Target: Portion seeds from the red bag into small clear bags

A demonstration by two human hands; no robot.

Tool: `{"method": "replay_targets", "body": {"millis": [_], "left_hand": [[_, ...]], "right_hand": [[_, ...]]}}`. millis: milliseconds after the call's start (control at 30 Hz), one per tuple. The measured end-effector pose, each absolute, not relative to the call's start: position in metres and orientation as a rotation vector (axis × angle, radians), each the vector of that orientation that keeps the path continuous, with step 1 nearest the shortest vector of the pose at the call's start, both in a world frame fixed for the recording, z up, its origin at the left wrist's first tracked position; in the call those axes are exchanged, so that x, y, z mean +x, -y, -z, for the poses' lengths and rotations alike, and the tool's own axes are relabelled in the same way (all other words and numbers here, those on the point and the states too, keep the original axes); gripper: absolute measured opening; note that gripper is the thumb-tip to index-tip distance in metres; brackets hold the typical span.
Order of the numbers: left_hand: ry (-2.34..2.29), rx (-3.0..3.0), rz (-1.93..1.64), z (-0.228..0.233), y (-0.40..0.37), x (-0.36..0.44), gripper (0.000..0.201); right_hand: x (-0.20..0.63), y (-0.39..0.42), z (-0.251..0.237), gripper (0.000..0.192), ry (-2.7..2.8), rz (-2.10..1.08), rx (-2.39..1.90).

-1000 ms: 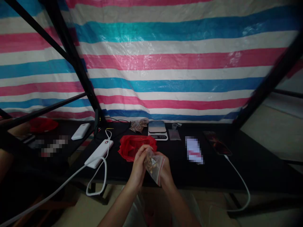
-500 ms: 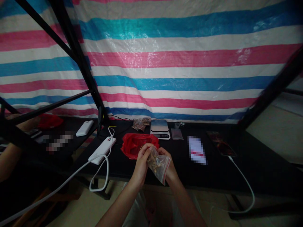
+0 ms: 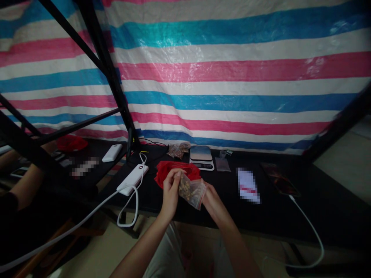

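Observation:
Both hands hold a small clear zip bag (image 3: 191, 190) with brown bits inside, just above the front part of the black table (image 3: 290, 216). My left hand (image 3: 171, 189) pinches the bag's top left edge. My right hand (image 3: 211, 196) grips its right side from below. Right behind the bag lies a crumpled red plastic bag (image 3: 171, 172). Further back sit a small digital scale (image 3: 201, 157) and a clear bag of brown pieces (image 3: 179, 149).
A white power bank (image 3: 132, 179) with a looping white cable lies left of the red bag. A phone (image 3: 279, 181) on a white cable lies at the right. A striped tarp hangs behind. Another person's arm (image 3: 26, 185) is at the far left.
The view has shifted, so everything sits a little further right and up in the picture. The bag stays in both hands, now tilted flatter and held slightly higher.

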State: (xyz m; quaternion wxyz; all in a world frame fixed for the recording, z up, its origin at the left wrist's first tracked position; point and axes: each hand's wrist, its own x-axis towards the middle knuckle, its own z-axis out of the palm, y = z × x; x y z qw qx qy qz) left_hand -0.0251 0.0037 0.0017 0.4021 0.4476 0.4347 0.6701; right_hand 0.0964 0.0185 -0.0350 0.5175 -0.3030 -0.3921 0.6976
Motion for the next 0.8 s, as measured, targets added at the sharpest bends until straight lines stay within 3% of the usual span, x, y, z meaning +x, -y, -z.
{"method": "replay_targets", "body": {"millis": [167, 433, 533, 600, 800], "left_hand": [[-1.209, 1.192, -1.802, 0.002, -0.021, -0.041, 0.020], [-1.501, 1.258, -1.973, 0.000, -0.024, -0.052, 0.029], [-1.503, 1.489, -1.703, 0.000, -0.025, -0.055, 0.016], [-1.435, 1.614, -1.509, 0.001, -0.030, -0.056, 0.019], [-1.342, 1.640, -1.492, 0.000, -0.052, -0.066, 0.023]], "right_hand": [[0.095, -0.009, 0.023, 0.038, 1.117, -1.578, -0.778], [0.081, -0.039, 0.026, 0.023, 1.350, -1.092, -0.962], [0.078, -0.050, 0.011, 0.013, 1.624, -0.690, -1.013], [0.075, -0.056, 0.001, 0.013, 1.853, -0.471, -1.005], [0.068, -0.069, -0.011, 0.023, 2.195, -0.234, -0.890]]}}
